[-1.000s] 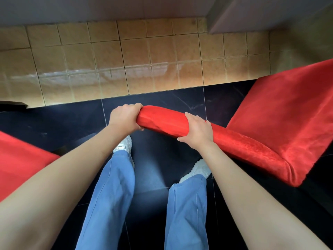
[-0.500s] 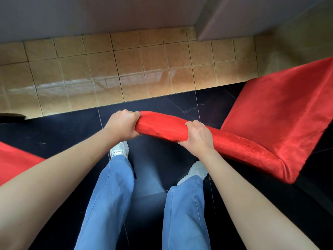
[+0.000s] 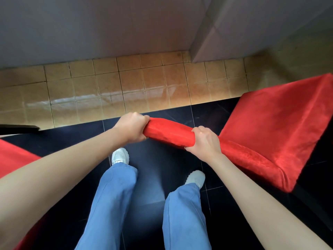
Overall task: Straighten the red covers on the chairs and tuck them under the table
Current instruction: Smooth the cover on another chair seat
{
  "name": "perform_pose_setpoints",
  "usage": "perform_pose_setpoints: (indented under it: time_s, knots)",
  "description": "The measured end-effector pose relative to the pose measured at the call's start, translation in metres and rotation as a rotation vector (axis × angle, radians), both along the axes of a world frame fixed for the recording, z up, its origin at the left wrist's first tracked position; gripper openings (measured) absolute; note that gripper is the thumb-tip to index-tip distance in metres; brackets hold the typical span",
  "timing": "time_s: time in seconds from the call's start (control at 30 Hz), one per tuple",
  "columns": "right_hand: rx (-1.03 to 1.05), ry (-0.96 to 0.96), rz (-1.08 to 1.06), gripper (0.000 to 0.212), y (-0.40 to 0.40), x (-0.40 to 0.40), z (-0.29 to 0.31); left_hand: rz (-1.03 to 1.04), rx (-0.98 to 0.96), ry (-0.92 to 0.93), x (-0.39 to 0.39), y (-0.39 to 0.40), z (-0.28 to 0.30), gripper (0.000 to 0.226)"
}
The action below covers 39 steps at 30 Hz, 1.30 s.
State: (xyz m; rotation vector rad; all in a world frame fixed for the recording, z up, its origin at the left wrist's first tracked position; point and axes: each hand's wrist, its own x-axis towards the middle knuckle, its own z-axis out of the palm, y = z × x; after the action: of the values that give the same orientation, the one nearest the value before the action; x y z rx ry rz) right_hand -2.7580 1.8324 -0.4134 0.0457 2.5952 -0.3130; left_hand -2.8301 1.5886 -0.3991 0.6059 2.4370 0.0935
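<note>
Since a second ago: the view has tipped up, and the chair's backrest sits farther from the body while the grip looks unchanged.
Legs [image 3: 115, 204]: blue trousers, white shoes on the dark floor [image 3: 158, 168], nearest the camera.
Left hand [image 3: 132, 128]: closed around the end of the backrest top.
Right hand [image 3: 206, 141]: clenched over the same covered rail, near the left.
Cover [image 3: 275, 127]: red, drawn over the backrest and seat, seat off to the right.
Second cover [image 3: 12, 157]: red, at the left edge.
Tiles [image 3: 144, 83]: tan, beyond, then grey wall.
Table: not in view.
Meaning: likely steering the chair; tucking not yet done.
</note>
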Motion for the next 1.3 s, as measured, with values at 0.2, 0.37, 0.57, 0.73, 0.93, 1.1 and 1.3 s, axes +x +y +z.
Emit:
perform_pose_setpoints:
  time_s: [0.2,0.37,0.57,0.73,0.93,1.1,1.3]
  knots:
    - [-0.006,0.073,0.010,0.056,0.042,-0.010,0.053,0.383,0.547,0.181,0.017,0.019,0.037,0.057]
    - [0.013,0.074,0.061,0.054,0.068,-0.014,0.088,0.550,0.716,0.123,0.013,0.046,0.055,0.048]
    - [-0.036,0.136,-0.004,0.054,0.097,-0.011,0.123,0.447,0.692,0.201,-0.002,0.073,0.099,0.052]
    - [-0.050,0.177,-0.045,0.055,0.127,0.003,0.161,0.353,0.715,0.239,0.000,0.104,0.142,0.046]
    - [-0.087,0.205,-0.136,0.053,0.160,0.036,0.201,0.244,0.673,0.325,0.021,0.139,0.181,0.037]
    - [-0.100,0.241,-0.198,0.052,0.189,0.071,0.228,0.131,0.694,0.338,0.045,0.170,0.219,0.040]
    - [-0.146,0.295,-0.321,0.049,0.224,0.116,0.256,0.006,0.683,0.382,0.079,0.209,0.257,0.052]
